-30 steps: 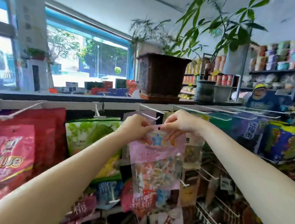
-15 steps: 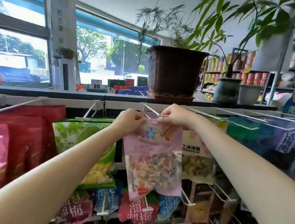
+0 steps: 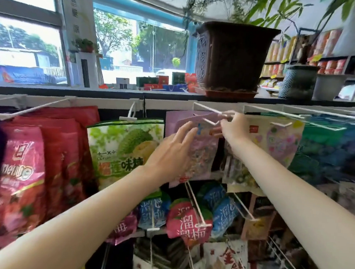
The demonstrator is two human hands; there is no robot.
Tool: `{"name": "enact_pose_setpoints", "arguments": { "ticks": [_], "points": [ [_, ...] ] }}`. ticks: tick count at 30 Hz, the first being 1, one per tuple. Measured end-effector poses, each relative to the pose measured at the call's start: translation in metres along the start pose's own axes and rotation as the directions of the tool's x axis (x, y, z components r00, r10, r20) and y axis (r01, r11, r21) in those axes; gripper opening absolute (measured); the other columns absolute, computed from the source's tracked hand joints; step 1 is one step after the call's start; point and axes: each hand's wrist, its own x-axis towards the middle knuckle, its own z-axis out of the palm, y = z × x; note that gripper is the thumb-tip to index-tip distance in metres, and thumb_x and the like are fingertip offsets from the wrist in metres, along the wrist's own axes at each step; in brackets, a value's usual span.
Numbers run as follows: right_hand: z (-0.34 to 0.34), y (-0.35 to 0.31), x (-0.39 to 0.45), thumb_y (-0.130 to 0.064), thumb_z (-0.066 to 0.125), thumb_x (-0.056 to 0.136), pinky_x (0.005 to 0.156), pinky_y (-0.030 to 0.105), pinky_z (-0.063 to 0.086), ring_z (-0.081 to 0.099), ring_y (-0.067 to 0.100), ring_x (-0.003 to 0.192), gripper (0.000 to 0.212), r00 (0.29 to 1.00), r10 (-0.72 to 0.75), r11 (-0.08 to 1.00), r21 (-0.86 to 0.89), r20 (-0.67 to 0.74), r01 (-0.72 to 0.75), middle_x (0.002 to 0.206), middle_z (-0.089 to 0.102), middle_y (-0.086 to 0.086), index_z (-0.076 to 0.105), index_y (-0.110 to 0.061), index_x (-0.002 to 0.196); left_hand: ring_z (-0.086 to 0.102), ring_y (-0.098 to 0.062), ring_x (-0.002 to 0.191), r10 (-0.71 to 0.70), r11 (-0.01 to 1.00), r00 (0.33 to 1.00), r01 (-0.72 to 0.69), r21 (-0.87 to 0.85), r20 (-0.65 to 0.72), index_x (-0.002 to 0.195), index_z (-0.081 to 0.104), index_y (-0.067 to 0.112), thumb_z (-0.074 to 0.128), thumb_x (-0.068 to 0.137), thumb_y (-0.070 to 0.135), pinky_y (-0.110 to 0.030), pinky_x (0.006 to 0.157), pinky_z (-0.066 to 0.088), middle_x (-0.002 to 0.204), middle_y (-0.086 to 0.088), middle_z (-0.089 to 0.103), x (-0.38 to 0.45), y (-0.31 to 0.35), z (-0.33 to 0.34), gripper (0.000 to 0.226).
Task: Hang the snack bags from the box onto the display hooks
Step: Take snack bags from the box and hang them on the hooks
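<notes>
1. Pink candy bag (image 3: 194, 148) now hangs on the white display hook (image 3: 208, 110) in the top row, between the green durian bag (image 3: 126, 149) and the cream pouch (image 3: 279, 141). Half a second ago both hands held its header just short of the hook tip; the bag has since slid well back along the wire.
2. Left hand (image 3: 171, 153) has let go: fingers spread and straight, fingertips just touching or hovering at the bag's face; contact unclear.
3. Right hand (image 3: 229, 129) sits up at the hook's front end, fingers curled at the wire and the bag's top edge. Motion blur; cannot tell whether it pinches the bag, the wire or nothing.
4. Judgement: this bag is as good as hung; only release and straightening remain.
5. Supply box not in view. Potted plant (image 3: 232, 57) stands on the ledge directly above.
</notes>
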Motion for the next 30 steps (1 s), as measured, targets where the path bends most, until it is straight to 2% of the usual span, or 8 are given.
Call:
{"name": "enact_pose_setpoints", "arguments": {
  "ticks": [4,8,15,20,23,25,28,30],
  "points": [
    [-0.001,-0.001,-0.046,0.002,0.036,0.094,0.06,0.031,0.056,0.064,0.021,0.063,0.022,0.989,0.147,0.983,0.111,0.03,-0.149,0.079,0.052,-0.002,0.054,-0.009,0.101,0.055,-0.036,0.103,0.193,0.981,0.978,-0.19,0.041,-0.084,0.126,0.046,0.003,0.042,0.08,0.01,-0.043,0.082,0.049,0.129,-0.017,0.047,-0.032,-0.011,-0.005,0.047],
    [0.013,0.001,-0.117,0.0,0.036,0.096,0.035,0.018,0.046,0.058,0.011,0.035,0.024,0.957,0.28,0.95,0.123,0.07,-0.287,0.076,0.056,0.011,0.057,-0.001,0.084,0.058,-0.037,0.097,0.277,0.961,0.96,-0.277,0.007,-0.047,0.119,0.053,0.001,0.033,0.074,0.015,-0.039,0.074,0.047,0.12,-0.018,0.054,-0.097,-0.018,-0.012,0.051],
    [0.112,0.054,-0.301,-0.001,0.039,0.095,0.036,0.015,0.044,0.054,0.004,0.031,0.029,0.839,0.434,0.899,-0.212,0.329,-0.382,0.063,0.057,0.009,0.062,-0.001,0.077,0.062,-0.036,0.088,0.447,0.894,0.856,-0.42,-0.156,0.258,0.111,0.058,-0.001,0.041,0.074,0.011,-0.037,0.069,0.052,0.109,-0.018,0.06,-0.299,-0.067,0.042,0.042],
    [0.188,0.134,-0.408,0.001,0.037,0.096,0.034,0.017,0.044,0.055,0.006,0.032,0.032,0.525,0.62,0.781,-0.388,0.583,-0.49,0.063,0.055,0.01,0.056,-0.005,0.07,0.065,-0.032,0.081,0.342,0.939,0.785,-0.275,-0.205,0.517,0.106,0.063,0.001,0.05,0.068,0.011,-0.029,0.065,0.052,0.101,-0.016,0.063,-0.426,-0.108,0.107,0.041],
    [0.237,0.204,-0.481,0.001,0.035,0.096,0.035,0.017,0.045,0.055,0.006,0.033,0.031,0.334,0.707,0.691,-0.509,0.624,-0.512,0.065,0.056,0.01,0.056,-0.005,0.073,0.045,-0.027,0.12,0.157,0.987,0.666,-0.08,-0.139,0.73,0.138,0.036,0.008,0.042,0.09,0.009,-0.033,0.098,0.039,0.136,-0.01,0.039,-0.512,-0.129,0.162,0.049],
    [0.266,0.247,-0.534,0.003,0.035,0.093,0.036,0.018,0.045,0.055,0.007,0.034,0.03,0.236,0.743,0.65,-0.593,0.626,-0.475,0.068,0.058,0.009,0.057,-0.005,0.076,0.038,-0.024,0.127,-0.005,0.989,0.556,0.126,-0.078,0.831,0.141,0.03,0.012,0.042,0.092,0.012,-0.033,0.104,0.034,0.14,-0.006,0.032,-0.571,-0.142,0.193,0.05],
    [0.305,0.309,-0.605,0.001,0.038,0.093,0.042,0.022,0.05,0.064,0.018,0.053,0.028,0.186,0.769,0.626,-0.662,0.612,-0.413,0.088,0.065,0.013,0.06,-0.01,0.078,0.035,-0.023,0.128,-0.15,0.965,0.446,0.26,0.033,0.882,0.142,0.027,0.01,0.045,0.091,0.023,-0.031,0.107,0.032,0.14,-0.006,0.033,-0.646,-0.158,0.241,0.055],
    [0.327,0.341,-0.638,-0.002,0.042,0.094,0.058,0.03,0.058,0.068,0.026,0.08,0.026,0.193,0.759,0.648,-0.692,0.622,-0.318,0.112,0.061,0.011,0.064,-0.008,0.106,0.037,-0.026,0.128,-0.253,0.917,0.357,0.384,0.106,0.899,0.141,0.029,0.009,0.046,0.092,0.025,-0.032,0.106,0.031,0.139,-0.007,0.034,-0.685,-0.164,0.275,0.054]
  ]
}}
